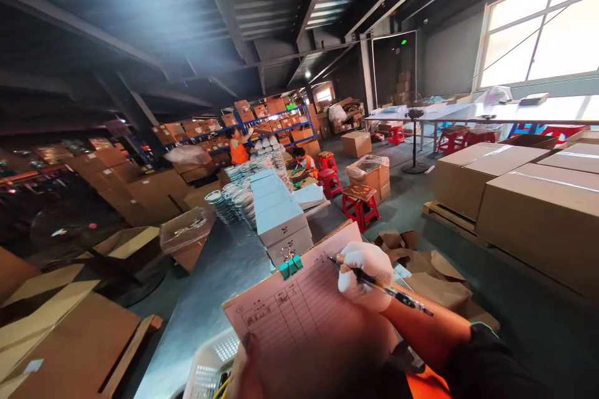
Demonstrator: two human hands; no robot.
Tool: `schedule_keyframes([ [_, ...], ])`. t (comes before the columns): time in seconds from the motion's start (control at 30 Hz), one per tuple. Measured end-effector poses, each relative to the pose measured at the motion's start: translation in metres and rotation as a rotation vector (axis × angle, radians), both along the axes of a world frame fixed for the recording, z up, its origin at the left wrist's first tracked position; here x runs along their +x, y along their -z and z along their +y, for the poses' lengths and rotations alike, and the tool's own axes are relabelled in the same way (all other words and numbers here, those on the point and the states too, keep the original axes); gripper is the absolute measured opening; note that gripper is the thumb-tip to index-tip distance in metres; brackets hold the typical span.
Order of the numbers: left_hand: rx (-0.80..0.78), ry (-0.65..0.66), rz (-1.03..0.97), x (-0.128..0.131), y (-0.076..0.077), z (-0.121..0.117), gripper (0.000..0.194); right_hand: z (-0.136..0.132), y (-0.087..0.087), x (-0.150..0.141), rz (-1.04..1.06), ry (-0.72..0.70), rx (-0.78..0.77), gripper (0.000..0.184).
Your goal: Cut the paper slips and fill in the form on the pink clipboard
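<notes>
right hand [365, 275], in a white glove, with fingers pinching a pen [381, 287] whose tip rests on a pink form [299, 318]. left hand [246, 368] grips the form's lower edge, fingers curled around it. a green clip [291, 265] holds the sheet's top, above a grey worktop [219, 280] bearing stacked boxes [281, 215].
</notes>
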State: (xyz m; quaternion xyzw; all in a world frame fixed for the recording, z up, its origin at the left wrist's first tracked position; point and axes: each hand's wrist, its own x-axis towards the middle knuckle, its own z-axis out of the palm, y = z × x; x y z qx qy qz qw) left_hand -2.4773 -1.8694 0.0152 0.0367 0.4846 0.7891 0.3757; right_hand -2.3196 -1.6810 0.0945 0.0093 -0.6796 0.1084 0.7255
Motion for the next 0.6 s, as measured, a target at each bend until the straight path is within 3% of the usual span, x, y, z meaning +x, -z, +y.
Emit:
schedule_keyframes([
  [0.1, 0.049, 0.008, -0.038, -0.003, -0.001, 0.002, 0.049, -0.001, -0.001, 0.004, -0.004, -0.138, -0.010, 0.022],
  [0.2, -0.011, 0.069, -0.098, -0.011, 0.000, 0.004, 0.054, -0.007, 0.004, 0.001, -0.017, -0.213, 0.067, 0.024],
  [0.4, 0.015, 0.034, -0.089, -0.005, -0.019, 0.007, 0.054, -0.022, 0.027, -0.015, -0.167, -0.154, 0.191, 0.026],
  [0.47, -0.005, 0.093, -0.114, 0.000, -0.026, 0.009, 0.054, -0.022, 0.029, -0.017, -0.176, -0.142, 0.185, 0.024],
  [0.6, -0.037, 0.056, -0.058, 0.001, -0.026, 0.008, 0.057, -0.019, 0.025, -0.017, -0.202, -0.113, 0.205, 0.020],
])
